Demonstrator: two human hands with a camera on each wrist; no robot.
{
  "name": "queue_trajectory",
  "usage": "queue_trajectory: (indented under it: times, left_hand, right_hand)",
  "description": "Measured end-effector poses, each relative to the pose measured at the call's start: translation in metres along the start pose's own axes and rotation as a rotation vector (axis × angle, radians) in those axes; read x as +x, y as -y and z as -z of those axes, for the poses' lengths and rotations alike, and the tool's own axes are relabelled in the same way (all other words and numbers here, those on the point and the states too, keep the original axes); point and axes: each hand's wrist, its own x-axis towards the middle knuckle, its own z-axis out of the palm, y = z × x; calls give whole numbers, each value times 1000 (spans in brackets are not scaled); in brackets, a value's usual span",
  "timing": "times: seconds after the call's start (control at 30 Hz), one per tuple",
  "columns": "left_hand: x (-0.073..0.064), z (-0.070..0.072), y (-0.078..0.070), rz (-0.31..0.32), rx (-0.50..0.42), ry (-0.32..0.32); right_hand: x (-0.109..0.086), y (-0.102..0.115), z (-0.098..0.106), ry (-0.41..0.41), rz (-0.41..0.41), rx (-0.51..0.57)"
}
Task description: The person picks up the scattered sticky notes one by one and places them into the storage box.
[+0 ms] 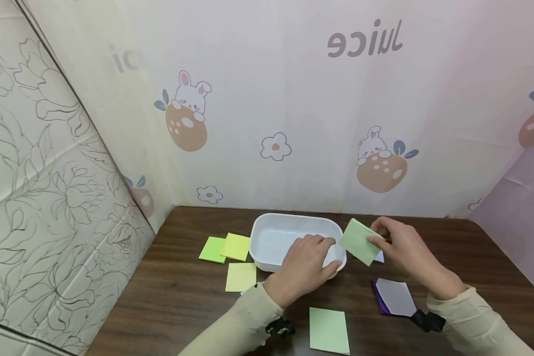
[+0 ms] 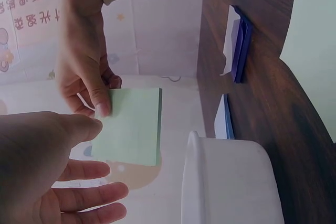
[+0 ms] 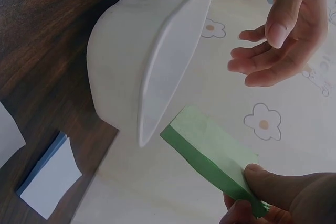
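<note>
My right hand (image 1: 402, 247) pinches a pale green sticky note pad (image 1: 359, 241) by its edge, thumb on one face, just right of the white plastic basin (image 1: 267, 264). In the right wrist view the pad (image 3: 210, 153) shows a darker green side and stands off the table. Over the basin's front right part, my left hand (image 1: 306, 267) has its fingers loosely extended and holds nothing. The left wrist view shows those fingers (image 2: 92, 192) apart, with the thumb tip right at the pad's edge (image 2: 134, 127). The basin's inside, where it shows, is bare white.
Left of the basin lie a bright green pad (image 1: 212, 249) and two yellow pads (image 1: 236, 246). Another pale green pad (image 1: 329, 330) lies at the front. To the right is a purple pad with a whitish top sheet (image 1: 396, 297); a blue-edged pad (image 3: 51, 178) is partly hidden behind my right hand.
</note>
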Motion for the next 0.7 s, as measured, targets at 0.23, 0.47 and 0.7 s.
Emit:
queue_trajectory:
  times: [0.23,0.47,0.7]
  left_hand:
    - [0,2,3,28,-24,21]
    - [0,3,6,46,-35,41]
    - [-3,2,10,71,-54,51]
  right_hand:
    - [-2,2,-4,1,7,16]
    - [-1,7,-8,0,21,25]
    - [-1,12,-12,8,5,44]
